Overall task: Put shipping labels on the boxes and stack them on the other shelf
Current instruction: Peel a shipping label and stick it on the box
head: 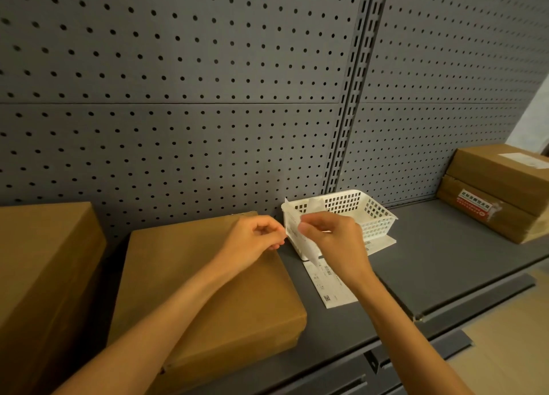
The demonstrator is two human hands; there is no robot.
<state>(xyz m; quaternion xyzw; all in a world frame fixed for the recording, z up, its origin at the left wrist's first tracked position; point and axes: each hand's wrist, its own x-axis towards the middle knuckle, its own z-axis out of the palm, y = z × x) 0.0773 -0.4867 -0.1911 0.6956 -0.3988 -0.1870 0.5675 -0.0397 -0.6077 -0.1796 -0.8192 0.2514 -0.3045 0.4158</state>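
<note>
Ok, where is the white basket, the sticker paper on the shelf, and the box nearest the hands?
white basket (375,216), head view, on its right side wall.
sticker paper (334,287), head view, middle of the sheet lying flat.
box (214,293), head view, on its bare top face.

Likely stockroom: pegboard (178,67) shelving, cardboard boxes (208,290).

two bare forearms come in from the near edge, ending in the left hand (255,238) and right hand (332,240), with no sleeves, rings or watch showing.
</note>
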